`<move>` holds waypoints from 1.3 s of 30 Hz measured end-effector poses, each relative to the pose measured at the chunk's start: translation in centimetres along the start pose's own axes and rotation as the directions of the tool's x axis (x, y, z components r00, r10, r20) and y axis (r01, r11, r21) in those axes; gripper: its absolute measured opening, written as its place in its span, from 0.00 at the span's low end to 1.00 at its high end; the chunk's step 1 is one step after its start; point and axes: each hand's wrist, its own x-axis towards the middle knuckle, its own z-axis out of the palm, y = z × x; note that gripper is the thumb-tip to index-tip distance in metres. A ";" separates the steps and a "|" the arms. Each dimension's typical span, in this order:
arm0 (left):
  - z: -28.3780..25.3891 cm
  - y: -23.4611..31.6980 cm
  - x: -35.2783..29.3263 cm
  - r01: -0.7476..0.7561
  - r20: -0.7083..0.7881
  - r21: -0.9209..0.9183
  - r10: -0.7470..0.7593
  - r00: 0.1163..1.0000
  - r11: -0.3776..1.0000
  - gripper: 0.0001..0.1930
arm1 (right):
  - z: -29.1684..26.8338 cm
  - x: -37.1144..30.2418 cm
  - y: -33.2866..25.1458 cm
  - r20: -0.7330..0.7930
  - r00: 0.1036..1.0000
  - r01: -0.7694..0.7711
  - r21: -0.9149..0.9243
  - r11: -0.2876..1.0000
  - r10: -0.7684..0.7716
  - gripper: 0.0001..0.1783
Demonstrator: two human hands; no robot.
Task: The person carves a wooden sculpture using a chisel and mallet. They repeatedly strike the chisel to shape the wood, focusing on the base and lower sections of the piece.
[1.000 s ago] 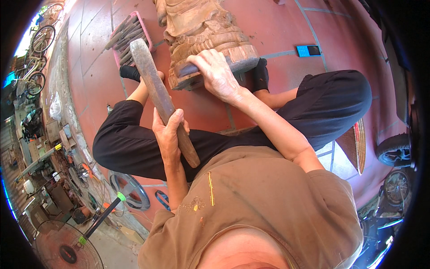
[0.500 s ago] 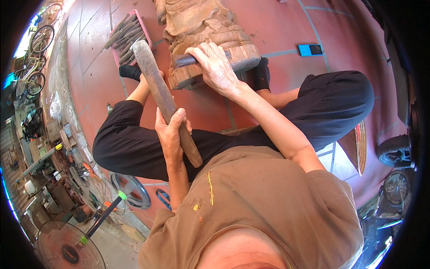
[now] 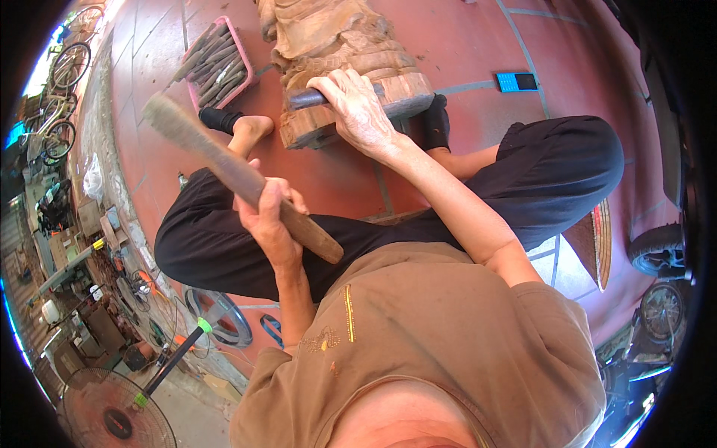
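My left hand (image 3: 272,224) is wrapped round the lower part of a long wooden mallet (image 3: 216,157), a plain club shape. Its far end is blurred and tilts up to the left, apart from the carving. My right hand (image 3: 360,112) grips a dark-handled carving chisel (image 3: 308,98), laid across the near end of a carved wooden block (image 3: 336,45). The chisel's handle sticks out left of the fist, and a short dark length shows on its right; I cannot make out the cutting edge. Folds and ridges cover the block, which lies between my feet.
A pink basket (image 3: 243,51) full of several chisels stands beyond my left foot. On the red tiled floor (image 3: 463,45) at the right lies a blue phone (image 3: 517,82). A fan (image 3: 116,420) stands at the lower left, with clutter along that side and wheels at the right.
The mallet's far end has swung left and down, away from the carving, with my left hand turning and shifting slightly left. My right hand and the chisel stay nearly in place.
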 end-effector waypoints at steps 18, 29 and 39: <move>1.3 0.5 -0.3 0.205 0.151 0.299 -0.258 0.954 0.932 0.24 | -0.8 0.3 -0.2 0.009 0.999 -0.036 0.012 0.999 0.036 0.25; -1.9 0.6 1.4 0.119 0.034 0.011 -0.120 0.992 0.993 0.26 | -1.1 0.3 -1.6 0.096 0.995 0.046 -0.042 0.998 -0.042 0.29; 0.1 -0.2 0.4 0.181 0.080 0.076 -0.187 0.979 0.981 0.28 | -0.9 0.6 0.1 0.052 0.998 -0.021 0.000 1.000 0.021 0.26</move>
